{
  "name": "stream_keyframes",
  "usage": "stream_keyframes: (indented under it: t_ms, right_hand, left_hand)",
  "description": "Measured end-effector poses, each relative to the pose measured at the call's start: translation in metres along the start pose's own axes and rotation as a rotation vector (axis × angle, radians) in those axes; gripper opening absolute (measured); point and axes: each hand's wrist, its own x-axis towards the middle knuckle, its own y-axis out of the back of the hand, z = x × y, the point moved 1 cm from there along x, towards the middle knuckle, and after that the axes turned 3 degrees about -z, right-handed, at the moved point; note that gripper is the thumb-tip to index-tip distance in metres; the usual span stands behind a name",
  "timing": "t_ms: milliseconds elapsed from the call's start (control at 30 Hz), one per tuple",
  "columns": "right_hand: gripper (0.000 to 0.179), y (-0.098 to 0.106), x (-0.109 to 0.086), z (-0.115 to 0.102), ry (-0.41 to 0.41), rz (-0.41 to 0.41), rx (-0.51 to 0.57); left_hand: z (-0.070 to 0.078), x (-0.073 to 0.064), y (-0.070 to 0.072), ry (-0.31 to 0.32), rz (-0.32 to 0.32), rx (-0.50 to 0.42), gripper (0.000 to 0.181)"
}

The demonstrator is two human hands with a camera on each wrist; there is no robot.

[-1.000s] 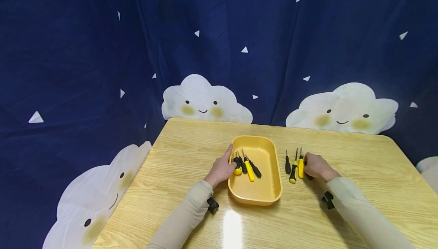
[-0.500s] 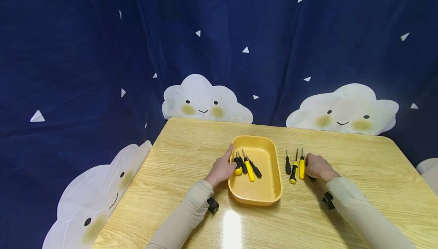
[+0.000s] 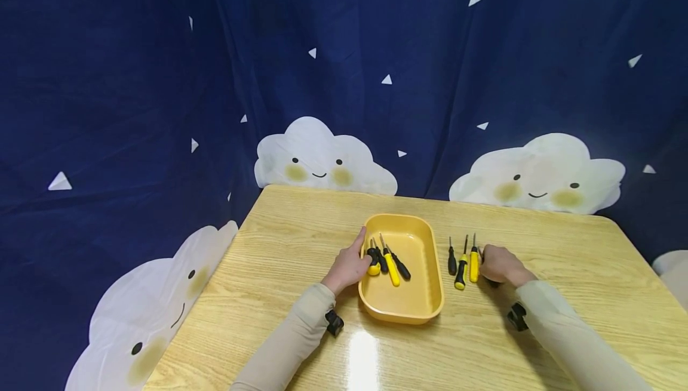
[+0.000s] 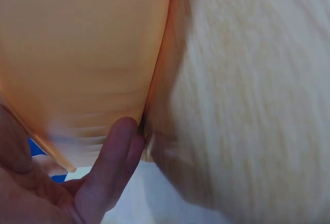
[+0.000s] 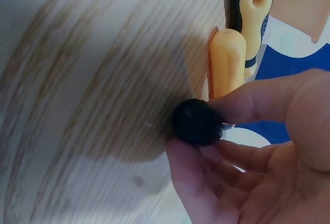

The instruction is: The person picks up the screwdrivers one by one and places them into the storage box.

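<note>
- Held screwdriver (image 5: 195,122): black handle, right of the row on the desk; shaft mostly hidden by fingers. Can't tell whether it's lifted or touching the desk.
- Right hand (image 3: 501,264): thumb and fingers pinch that black handle, narrow grip, palm side hidden from the head view.
- Just beside it, yellow screwdriver (image 3: 474,264), lying on the desk, tip pointing away from the person.
- Next left, black-and-yellow screwdriver (image 3: 461,273), yellow butt end toward the person, tip away.
- Then small black screwdriver (image 3: 452,261), nearest the tray in this row, apart from it.
- Tray (image 3: 403,304): yellow-orange, rounded corners, flat on the desk, left of the row.
- Left hand (image 3: 346,265): grips the tray's left wall, thumb over the rim, index along the rim, other fingers against the outer wall near its base.
- In the tray, four screwdrivers, bunched toward the left and far part: stubby screwdriver (image 3: 373,262) black with yellow end by the thumb, black one (image 3: 382,259), long yellow one (image 3: 391,267), another black one (image 3: 400,267) slanting. Tips point away from the person.
- Beige sleeves (image 3: 295,331) on both arms; black wrist device (image 3: 334,322) under each.
- Desk (image 3: 301,224): light wood grain, bright glare spot near the front.
- Backdrop: dark blue curtain (image 3: 333,51), white triangles, smiling clouds (image 3: 322,158).
</note>
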Motion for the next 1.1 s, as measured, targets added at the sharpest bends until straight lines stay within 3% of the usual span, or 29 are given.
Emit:
stream_keyframes:
  t_ms: [267, 400, 700, 833, 1100]
  right_hand:
    - [0.006, 0.002, -0.002, 0.002, 0.020, -0.001, 0.052]
    - [0.015, 0.005, -0.005, 0.000, 0.011, -0.015, 0.105]
    - [0.016, 0.007, -0.004, 0.000, 0.005, -0.033, 0.196]
    - [0.027, 0.007, -0.005, 0.000, -0.007, -0.059, 0.269]
    - [0.034, 0.013, -0.006, -0.004, -0.022, -0.018, 0.356]
  left_hand:
    - [0.000, -0.001, 0.000, 0.009, -0.010, -0.015, 0.070]
    - [0.001, -0.001, 0.001, 0.011, -0.008, -0.015, 0.070]
    - [0.002, -0.001, 0.001, 0.016, -0.002, 0.002, 0.070]
    - [0.001, -0.001, 0.001, 0.018, -0.005, -0.002, 0.071]
    - [0.001, -0.002, 0.000, 0.004, 0.007, -0.007, 0.070]
